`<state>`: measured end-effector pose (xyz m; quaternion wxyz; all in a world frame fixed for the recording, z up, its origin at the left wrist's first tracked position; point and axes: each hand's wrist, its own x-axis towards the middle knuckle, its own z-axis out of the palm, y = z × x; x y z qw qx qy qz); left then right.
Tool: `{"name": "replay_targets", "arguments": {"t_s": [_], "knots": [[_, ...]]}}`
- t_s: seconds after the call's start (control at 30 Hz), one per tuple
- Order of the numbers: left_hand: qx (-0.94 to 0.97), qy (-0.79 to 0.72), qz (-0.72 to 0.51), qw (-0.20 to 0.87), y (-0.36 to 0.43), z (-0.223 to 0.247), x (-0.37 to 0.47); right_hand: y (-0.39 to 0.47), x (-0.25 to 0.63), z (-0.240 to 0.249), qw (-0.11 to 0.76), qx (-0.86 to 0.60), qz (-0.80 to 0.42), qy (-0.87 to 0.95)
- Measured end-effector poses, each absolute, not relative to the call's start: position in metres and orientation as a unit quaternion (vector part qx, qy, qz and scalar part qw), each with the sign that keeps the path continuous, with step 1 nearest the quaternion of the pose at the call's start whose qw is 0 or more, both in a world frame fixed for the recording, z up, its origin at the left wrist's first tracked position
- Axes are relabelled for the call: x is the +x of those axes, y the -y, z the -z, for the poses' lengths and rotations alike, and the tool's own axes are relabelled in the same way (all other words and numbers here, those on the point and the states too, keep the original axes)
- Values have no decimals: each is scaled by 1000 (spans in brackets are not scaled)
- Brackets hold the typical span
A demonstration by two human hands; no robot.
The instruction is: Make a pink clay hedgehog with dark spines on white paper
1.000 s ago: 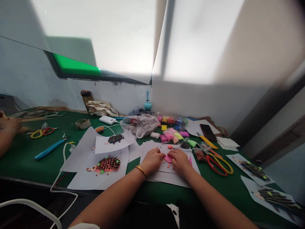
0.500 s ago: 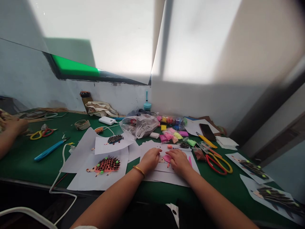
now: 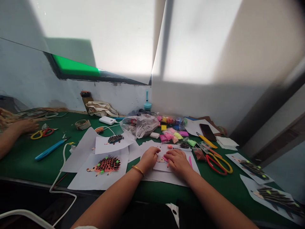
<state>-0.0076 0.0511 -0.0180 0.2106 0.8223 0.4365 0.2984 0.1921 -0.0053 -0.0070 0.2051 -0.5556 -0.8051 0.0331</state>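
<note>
A sheet of white paper (image 3: 176,176) lies before me with a partly made animal figure (image 3: 162,160) of pink clay and pale shapes on it. My right hand (image 3: 178,161) rests over the pink clay, its fingers stretched out and covering much of the piece. On the left side of the sheet, my left hand (image 3: 150,158) has its fingers curled and thumb close to them; whatever is between them is too small to make out. Beside my right hand lies a pink clay strip (image 3: 190,161). A small orange clay lump (image 3: 170,146) sits above the figure, near a white pen (image 3: 183,149).
Packets of coloured clay (image 3: 170,135) and a plastic bag (image 3: 143,125) lie behind the sheet. Scissors (image 3: 219,163), a yellow cutter (image 3: 206,140) and a phone (image 3: 207,132) are at right. Hedgehog pictures (image 3: 108,165) and a blue cutter (image 3: 51,149) lie left, beyond them another person's hand (image 3: 27,126).
My left fingers have drawn back slightly from the figure and curled in. My right hand has shifted slightly left over the pink clay. The other person's hand has moved right, toward the scissors.
</note>
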Motion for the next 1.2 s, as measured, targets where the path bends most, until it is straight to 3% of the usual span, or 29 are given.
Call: {"name": "replay_targets", "arguments": {"t_s": [0.3, 0.6, 1.2], "knots": [[835, -410, -316, 186, -49, 14, -13, -5, 200, 16, 241, -582, -100, 770], [890, -380, -229, 104, -38, 4, -17, -2, 217, 21, 334, -563, -122, 746], [892, -407, -167, 104, -32, -6, -12, 3, 223, 20, 301, -586, -145, 738]]}}
